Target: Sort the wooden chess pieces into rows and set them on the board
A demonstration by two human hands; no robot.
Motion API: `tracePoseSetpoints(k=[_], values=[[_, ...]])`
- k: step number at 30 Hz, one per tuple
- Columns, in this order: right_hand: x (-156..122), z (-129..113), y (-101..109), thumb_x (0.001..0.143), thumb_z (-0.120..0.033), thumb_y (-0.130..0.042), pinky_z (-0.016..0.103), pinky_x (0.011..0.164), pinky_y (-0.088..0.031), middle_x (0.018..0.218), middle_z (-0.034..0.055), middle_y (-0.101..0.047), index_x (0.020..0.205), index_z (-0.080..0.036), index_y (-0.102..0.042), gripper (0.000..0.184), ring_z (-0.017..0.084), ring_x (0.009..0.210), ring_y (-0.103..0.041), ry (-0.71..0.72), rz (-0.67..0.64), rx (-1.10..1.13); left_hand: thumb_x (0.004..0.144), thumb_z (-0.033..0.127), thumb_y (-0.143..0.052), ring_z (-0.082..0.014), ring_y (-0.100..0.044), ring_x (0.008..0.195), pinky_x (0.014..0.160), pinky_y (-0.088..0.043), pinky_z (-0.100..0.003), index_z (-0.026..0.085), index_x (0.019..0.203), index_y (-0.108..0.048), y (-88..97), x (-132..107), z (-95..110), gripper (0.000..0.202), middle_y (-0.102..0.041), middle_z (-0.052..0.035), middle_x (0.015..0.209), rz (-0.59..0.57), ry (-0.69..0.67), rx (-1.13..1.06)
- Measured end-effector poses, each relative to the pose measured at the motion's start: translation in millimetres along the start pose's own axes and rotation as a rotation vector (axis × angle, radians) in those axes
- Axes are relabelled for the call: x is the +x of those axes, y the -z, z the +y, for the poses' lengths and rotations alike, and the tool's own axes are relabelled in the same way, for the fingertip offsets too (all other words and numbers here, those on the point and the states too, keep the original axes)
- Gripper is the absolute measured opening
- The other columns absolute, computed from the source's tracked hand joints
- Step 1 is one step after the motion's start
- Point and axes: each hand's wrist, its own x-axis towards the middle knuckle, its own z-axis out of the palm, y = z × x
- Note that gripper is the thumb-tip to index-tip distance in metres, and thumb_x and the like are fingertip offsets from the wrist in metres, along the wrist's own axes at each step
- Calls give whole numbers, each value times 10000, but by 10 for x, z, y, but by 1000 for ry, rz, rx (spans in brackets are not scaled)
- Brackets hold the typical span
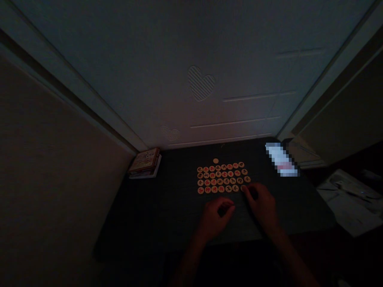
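Round wooden Chinese chess pieces [220,181] with red or black characters lie in several even rows on the dark table [167,211]. Behind the back row, a single piece [216,161] shows a blank face. My right hand [261,201] is at the right end of the front row. Its thumb and forefinger pinch a chess piece [242,187], which they partly cover. In front of the rows rests my left hand [217,215], curled with thumb and fingertips together; no piece shows between them.
A small stack of books [145,163] sits at the table's back left. Toward the back right lies a bright, pixelated flat object [281,159]. A pale panel [203,119] with embossed hearts rises behind the table. Papers [354,199] lie beyond its right edge. The light is dim.
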Motion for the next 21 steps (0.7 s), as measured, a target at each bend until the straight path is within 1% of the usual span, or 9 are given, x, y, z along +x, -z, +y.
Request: tracePoseSetpoints(k=[3, 7, 9, 11, 13, 16, 19, 20, 21], values=[[-19, 20, 28, 980, -462, -544, 378, 755, -523, 888, 80, -693, 914, -225, -670, 276, 237, 801, -653, 21, 14, -14, 894, 330, -665, -179, -726, 825, 815, -587, -312, 262, 967, -719, -6, -17, -16, 113, -774, -3, 920, 5, -8, 11], [-90, 78, 67, 998, -359, -506, 434, 915, -536, 1074, 105, -700, 1072, -241, -698, 237, 263, 1004, -660, 176, -40, 14, 917, 342, -640, -182, -725, 833, 810, -581, -308, 250, 949, -719, 29, -37, 4, 125, -778, -9, 908, 5, -7, 26], [-122, 110, 64, 991, -327, -511, 465, 957, -532, 1138, 105, -693, 1147, -255, -697, 253, 275, 1062, -648, 221, -54, 4, 929, 342, -630, -179, -726, 829, 794, -579, -300, 246, 963, -717, 100, -1, 55, 134, -779, -8, 893, 3, -21, 38], [-139, 139, 49, 980, -313, -526, 485, 959, -538, 1155, 108, -691, 1182, -261, -696, 269, 285, 1075, -646, 232, -54, -11, 933, 338, -632, -171, -724, 829, 795, -574, -291, 247, 988, -716, 220, 108, 128, 136, -778, -2, 894, 7, -70, 69], [-141, 163, 31, 972, -305, -536, 490, 951, -547, 1152, 110, -692, 1192, -261, -694, 274, 288, 1071, -648, 231, -41, -18, 937, 345, -636, -166, -723, 853, 825, -565, -293, 247, 1012, -712, 383, 309, 203, 145, -775, 2, 920, 26, -147, 124], [-137, 188, 14, 968, -300, -546, 484, 950, -553, 1153, 110, -688, 1197, -251, -685, 272, 280, 1064, -648, 249, -27, -11, 949, 355, -616, -161, -716, 828, 779, -565, -288, 233, 1026, -700, 655, 753, 268, 167, -765, 0, 933, 69, -226, 245], [-143, 205, 9, 974, -284, -540, 471, 943, -559, 1152, 111, -681, 1192, -239, -678, 262, 269, 1056, -651, 265, -19, 7, 963, 348, -580, -170, -703, 883, 813, -558, -304, 217, 1077, -681, 868, 1247, 254, 201, -750, -24, 994, 45, -272, 452], [-147, 208, 7, 975, -277, -536, 467, 937, -562, 1150, 111, -679, 1191, -238, -678, 261, 267, 1053, -652, 269, -12, 9, 964, 345, -577, -172, -696, 921, 843, -551, -307, 208, 1099, -673, 913, 1394, 235, 215, -740, -37, 1039, 46, -280, 537], [-151, 211, 4, 975, -271, -535, 462, 929, -565, 1146, 110, -679, 1193, -239, -679, 262, 266, 1049, -652, 273, -5, 9, 960, 344, -580, -174, -688, 956, 866, -543, -308, 205, 1126, -666, 943, 1526, 212, 233, -726, -48, 1102, 17, -284, 633]])
